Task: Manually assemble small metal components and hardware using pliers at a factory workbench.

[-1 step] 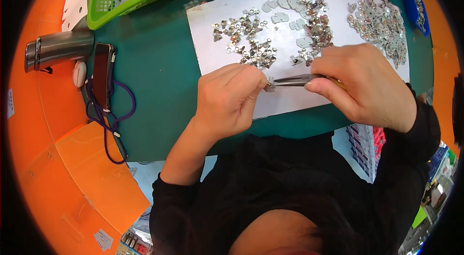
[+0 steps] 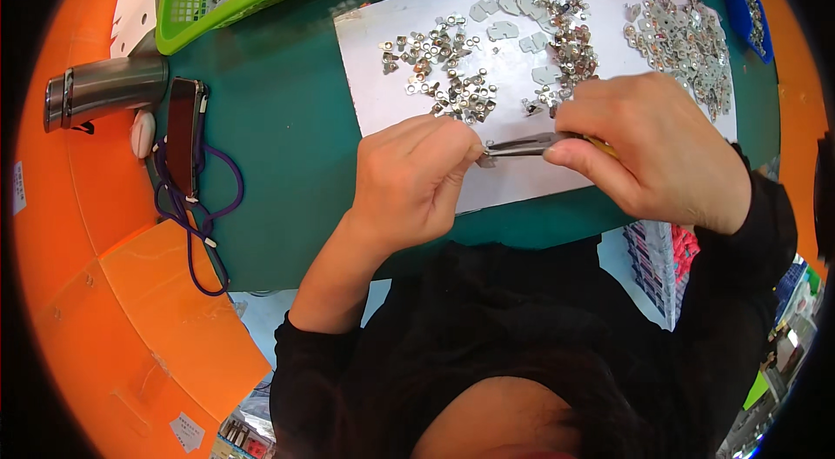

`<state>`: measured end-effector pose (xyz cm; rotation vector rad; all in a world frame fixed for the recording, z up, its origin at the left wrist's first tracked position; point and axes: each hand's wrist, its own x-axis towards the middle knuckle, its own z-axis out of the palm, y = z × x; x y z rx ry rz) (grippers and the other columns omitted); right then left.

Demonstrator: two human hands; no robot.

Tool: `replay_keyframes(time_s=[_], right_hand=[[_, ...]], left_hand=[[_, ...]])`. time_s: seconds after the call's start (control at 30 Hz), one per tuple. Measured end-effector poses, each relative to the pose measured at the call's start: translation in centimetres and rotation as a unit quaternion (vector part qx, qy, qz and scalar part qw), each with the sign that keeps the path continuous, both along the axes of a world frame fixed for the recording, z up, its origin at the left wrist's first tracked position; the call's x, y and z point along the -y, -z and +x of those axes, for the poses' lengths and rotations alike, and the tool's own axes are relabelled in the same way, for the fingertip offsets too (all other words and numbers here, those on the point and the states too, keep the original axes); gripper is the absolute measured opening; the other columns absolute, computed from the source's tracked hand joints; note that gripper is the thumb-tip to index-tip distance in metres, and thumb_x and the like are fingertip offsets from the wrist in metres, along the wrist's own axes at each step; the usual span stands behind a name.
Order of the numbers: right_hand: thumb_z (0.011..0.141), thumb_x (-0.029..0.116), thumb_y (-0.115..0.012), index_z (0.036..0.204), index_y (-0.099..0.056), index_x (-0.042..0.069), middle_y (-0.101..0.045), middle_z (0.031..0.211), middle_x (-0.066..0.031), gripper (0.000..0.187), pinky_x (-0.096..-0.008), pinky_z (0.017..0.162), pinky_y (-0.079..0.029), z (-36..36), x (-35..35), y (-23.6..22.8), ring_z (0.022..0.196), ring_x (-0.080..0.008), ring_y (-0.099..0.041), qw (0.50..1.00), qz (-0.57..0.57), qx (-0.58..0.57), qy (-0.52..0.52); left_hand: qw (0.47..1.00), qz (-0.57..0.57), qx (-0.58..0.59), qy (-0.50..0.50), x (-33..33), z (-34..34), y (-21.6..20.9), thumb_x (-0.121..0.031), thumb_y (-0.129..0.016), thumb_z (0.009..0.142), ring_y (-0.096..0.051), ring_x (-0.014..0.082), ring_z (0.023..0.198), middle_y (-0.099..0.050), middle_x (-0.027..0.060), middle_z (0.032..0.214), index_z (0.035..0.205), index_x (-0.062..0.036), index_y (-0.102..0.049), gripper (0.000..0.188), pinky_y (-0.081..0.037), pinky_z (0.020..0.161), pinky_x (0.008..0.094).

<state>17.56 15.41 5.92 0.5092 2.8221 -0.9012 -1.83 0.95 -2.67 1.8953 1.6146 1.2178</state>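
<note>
Head: pliers (image 2: 534,143) (slim-nosed) in right hand (image 2: 652,150).

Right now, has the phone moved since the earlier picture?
No, no visible shift either way: the phone lies in the same place beside the steel flask.

the person wears a plain black top (image 2: 487,311) with a rounded, open neckline (image 2: 496,372). the left sleeve (image 2: 313,372) stops well short of the wrist, while the right sleeve (image 2: 739,285) reaches close to it in loose creases. the left hand (image 2: 409,179) and right hand (image 2: 654,150) are bare.
</note>
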Motion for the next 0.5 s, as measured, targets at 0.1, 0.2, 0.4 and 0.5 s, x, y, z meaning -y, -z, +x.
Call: replay_keyframes(time_s=[0.1, 0.2, 0.4, 0.5], right_hand=[[0.089, 0.025, -0.064, 0.079, -0.062, 0.003, -0.058, 0.071, -0.014, 0.024, -0.0433, 0.061, -0.044, -0.6, -0.6, -0.9, 0.069, -0.0362, -0.059, 0.997, 0.049, 0.026, -0.047], [0.088, 0.025, -0.065, 0.078, -0.063, 0.003, -0.058, 0.07, -0.0133, 0.024, -0.0432, 0.061, -0.045, -1.2, -0.8, -1.7, 0.069, -0.0356, -0.059, 0.994, 0.071, 0.048, -0.075], [0.086, 0.026, -0.066, 0.076, -0.063, 0.003, -0.058, 0.067, -0.0127, 0.026, -0.0432, 0.061, -0.045, -1.6, -1.1, -1.8, 0.067, -0.0354, -0.059, 0.988, 0.096, 0.052, -0.106], [0.086, 0.026, -0.067, 0.076, -0.063, 0.003, -0.058, 0.067, -0.0124, 0.025, -0.043, 0.061, -0.045, -1.6, -1.1, -1.6, 0.066, -0.0349, -0.059, 0.987, 0.103, 0.046, -0.113]], left_hand=[[1.0, -0.006, -0.006, 0.027, -0.2, 0.1, -0.1, -0.001, -0.066, 0.08, -0.059, 0.0267, 0.059, -0.06, 0.0081, 0.069, 0.08, -0.0057, -0.058, 0.009, -0.044, 0.051, 0.0331], [0.999, -0.007, -0.011, 0.038, -0.2, 0.0, -0.2, 0.0, -0.065, 0.078, -0.058, 0.0267, 0.058, -0.059, 0.0075, 0.068, 0.079, -0.0061, -0.058, 0.01, -0.044, 0.051, 0.0334], [0.999, -0.01, 0.005, 0.039, 0.0, 0.3, 0.1, 0.001, -0.065, 0.076, -0.056, 0.0273, 0.057, -0.055, 0.008, 0.066, 0.078, -0.0053, -0.056, 0.011, -0.042, 0.05, 0.0345], [0.999, -0.027, 0.028, 0.03, 0.1, 0.4, -0.1, 0.002, -0.065, 0.076, -0.055, 0.0281, 0.056, -0.055, 0.0087, 0.065, 0.078, -0.0047, -0.056, 0.011, -0.042, 0.05, 0.0352]])
